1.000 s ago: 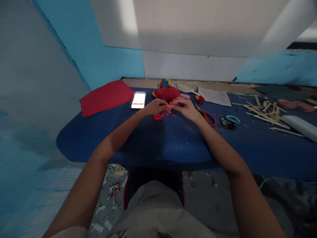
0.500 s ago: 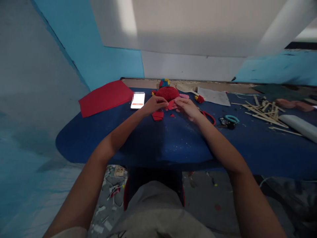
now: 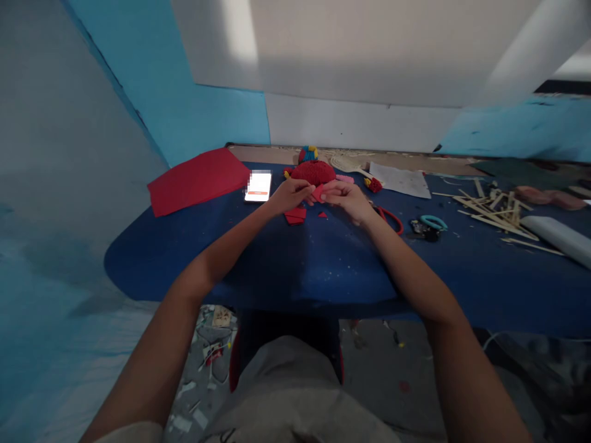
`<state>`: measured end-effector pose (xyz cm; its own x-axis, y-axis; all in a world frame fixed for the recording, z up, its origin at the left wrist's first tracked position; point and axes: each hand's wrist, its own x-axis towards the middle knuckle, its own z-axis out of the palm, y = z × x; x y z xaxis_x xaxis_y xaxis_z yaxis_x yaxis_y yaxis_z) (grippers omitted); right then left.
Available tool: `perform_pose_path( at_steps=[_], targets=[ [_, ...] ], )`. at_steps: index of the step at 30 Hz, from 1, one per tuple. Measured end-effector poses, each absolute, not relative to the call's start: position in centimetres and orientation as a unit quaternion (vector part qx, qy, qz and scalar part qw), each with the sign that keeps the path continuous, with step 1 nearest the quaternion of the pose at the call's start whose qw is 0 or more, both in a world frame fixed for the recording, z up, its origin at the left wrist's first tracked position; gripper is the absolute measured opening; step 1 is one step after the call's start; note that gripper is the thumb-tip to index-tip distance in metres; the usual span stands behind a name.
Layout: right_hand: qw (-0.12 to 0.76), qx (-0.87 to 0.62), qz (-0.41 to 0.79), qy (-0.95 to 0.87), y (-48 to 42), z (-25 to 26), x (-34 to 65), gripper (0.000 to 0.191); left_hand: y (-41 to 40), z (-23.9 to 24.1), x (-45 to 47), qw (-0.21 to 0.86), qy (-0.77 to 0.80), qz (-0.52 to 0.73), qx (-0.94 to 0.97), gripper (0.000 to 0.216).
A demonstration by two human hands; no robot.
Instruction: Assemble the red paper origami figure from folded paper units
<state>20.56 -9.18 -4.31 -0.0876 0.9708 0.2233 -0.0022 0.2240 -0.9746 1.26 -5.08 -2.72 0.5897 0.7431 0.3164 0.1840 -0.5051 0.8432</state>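
Note:
Between my two hands is a small piece of red paper (image 3: pixel 318 193), held above the blue tabletop (image 3: pixel 258 258). My left hand (image 3: pixel 292 194) pinches its left side, and my right hand (image 3: pixel 347 199) grips the right side. Just below my left fingers lie more cut red pieces (image 3: pixel 295 215), and a tiny red scrap (image 3: pixel 322 215) rests to their right. Directly behind the hands sits a red crocheted piece (image 3: pixel 314 171), partly covered by my fingers. Scissors with red handles (image 3: pixel 390 219) lie right of my right hand, partly hidden by it.
Large red sheets (image 3: pixel 196 181) and a lit phone (image 3: pixel 258 186) lie to the left. On the right are a white sheet (image 3: pixel 401 179), a teal ring with keys (image 3: pixel 433 223), a pile of wooden sticks (image 3: pixel 501 209) and a white roll (image 3: pixel 558 239). A wall stands behind the table.
My fingers have shifted slightly on the red paper, which now shows turned at a different angle between them. The view has moved a little; the table items stay in place.

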Motion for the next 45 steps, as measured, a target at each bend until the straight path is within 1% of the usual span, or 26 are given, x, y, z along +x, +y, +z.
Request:
perform_pose_path(
  at_steps=[2, 6, 13, 17, 22, 29, 32, 35, 38, 41, 45],
  targets=[
    [0.528, -0.423, 0.454, -0.58, -9.3, -4.2, 20.5, 0.033, -5.0, -2.7, 1.2, 0.39, 0.297, 0.348, 0.799, 0.033],
    [0.505, -0.429, 0.434, -0.61, -9.4, -4.1, 20.3, 0.033, -4.8, -2.9, 0.8, 0.355, 0.289, 0.336, 0.823, 0.026],
    [0.529, -0.41, 0.399, -0.627, -9.3, -4.2, 20.2, 0.028, -5.0, -2.6, 0.7, 0.383, 0.309, 0.314, 0.812, 0.017],
    [0.53, -0.414, 0.389, -0.63, -9.1, -4.2, 20.2, 0.025, -5.4, -2.4, 1.0, 0.389, 0.327, 0.322, 0.799, 0.018],
    [0.534, -0.414, 0.391, -0.625, -9.2, -4.3, 20.1, 0.028, -5.4, -2.6, 1.1, 0.374, 0.331, 0.333, 0.8, 0.019],
    [0.53, -0.426, 0.396, -0.617, -9.4, -4.4, 19.8, 0.042, -5.1, -3.2, 1.3, 0.292, 0.349, 0.357, 0.816, 0.017],
    [0.529, -0.429, 0.386, -0.622, -9.3, -4.6, 19.7, 0.041, -5.2, -3.2, 1.5, 0.282, 0.35, 0.361, 0.817, 0.017],
    [0.536, -0.425, 0.362, -0.634, -9.1, -4.9, 19.5, 0.039, -5.5, -3.1, 1.7, 0.283, 0.361, 0.368, 0.809, 0.019],
    [0.544, -0.418, 0.368, -0.628, -9.0, -5.1, 19.1, 0.044, -5.8, -3.0, 1.8, 0.291, 0.372, 0.381, 0.795, 0.018],
    [0.561, -0.41, 0.367, -0.618, -9.2, -4.9, 18.7, 0.046, -6.1, -2.9, 2.1, 0.327, 0.381, 0.397, 0.769, 0.018],
    [0.581, -0.404, 0.339, -0.62, -9.6, -4.3, 18.5, 0.042, -6.5, -2.7, 2.4, 0.379, 0.373, 0.421, 0.735, 0.023]
  ],
)
